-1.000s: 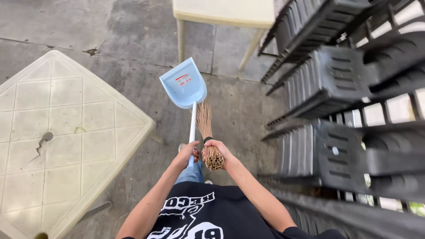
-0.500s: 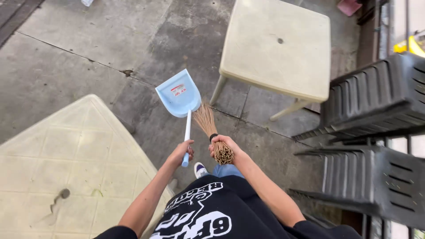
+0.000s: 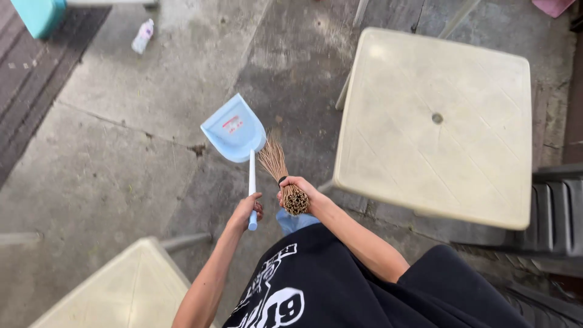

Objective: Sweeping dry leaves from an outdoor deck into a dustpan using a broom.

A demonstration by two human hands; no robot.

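Note:
My left hand (image 3: 245,211) grips the white handle of a light blue dustpan (image 3: 233,129), whose scoop hangs out ahead of me above the concrete floor. My right hand (image 3: 302,193) is closed around the bound end of a stick broom (image 3: 280,170); its thin brown bristles fan toward the dustpan's right edge. Both hands sit close together in front of my black printed shirt (image 3: 340,285).
A cream plastic table (image 3: 443,127) stands to the right. Another cream table's corner (image 3: 130,291) is at the lower left. Dark stacked plastic chairs (image 3: 555,212) fill the right edge. A small plastic bottle (image 3: 143,35) and a teal bin (image 3: 37,13) lie at the far left.
The view has swung left and forward. The stacked chairs slid to the right edge, the right-hand table came fully into sight, and the near table dropped to the lower left. Both hands kept their hold.

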